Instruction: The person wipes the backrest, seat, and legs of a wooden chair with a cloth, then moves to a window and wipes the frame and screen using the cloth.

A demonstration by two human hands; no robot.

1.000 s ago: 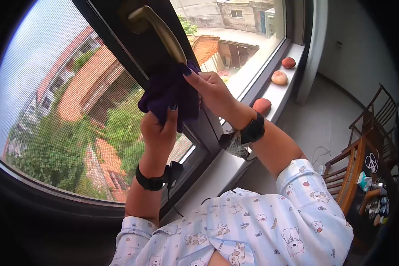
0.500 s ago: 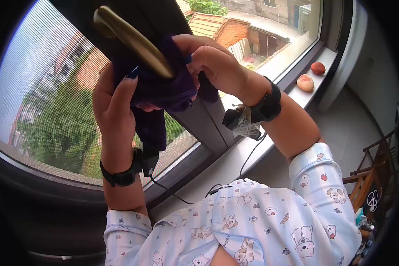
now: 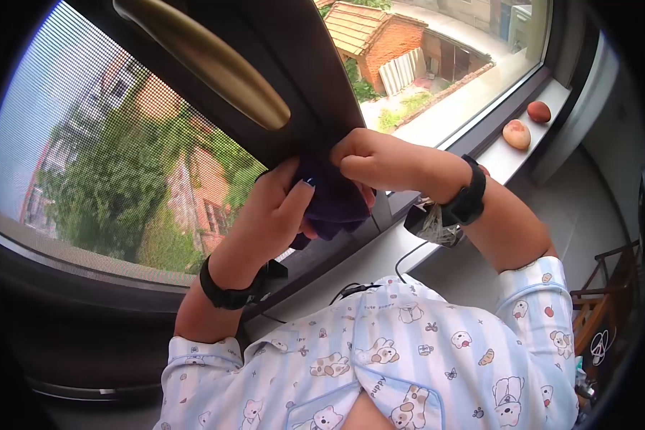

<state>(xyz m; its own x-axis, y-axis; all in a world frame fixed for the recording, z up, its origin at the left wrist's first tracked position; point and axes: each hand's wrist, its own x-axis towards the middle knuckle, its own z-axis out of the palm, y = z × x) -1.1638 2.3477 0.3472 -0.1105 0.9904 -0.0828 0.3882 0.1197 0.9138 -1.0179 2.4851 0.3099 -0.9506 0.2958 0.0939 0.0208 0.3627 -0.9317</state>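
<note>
A dark purple cloth [image 3: 335,195] is bunched between my two hands, just below the gold window handle [image 3: 226,72]. My left hand [image 3: 269,204] grips the cloth's left side, thumb on top and the other fingers partly hidden behind it. On its right side, my right hand [image 3: 380,161] has curled fingers closed on the cloth. Both hands are apart from the handle and close to the dark window frame [image 3: 315,93]. Each wrist wears a black strap with a small device.
Two round, reddish fruit-like things, a paler one [image 3: 516,135] and a redder one [image 3: 539,112], sit on the white sill [image 3: 491,154] at right. A mesh screen [image 3: 122,165] covers the left pane. Thin black cables hang near my shirt. Brown wooden furniture [image 3: 598,308] stands at far right.
Both hands have come down off the gold handle with the purple cloth, which was wrapped around it. The cloth is now bunched lower, beside the frame.
</note>
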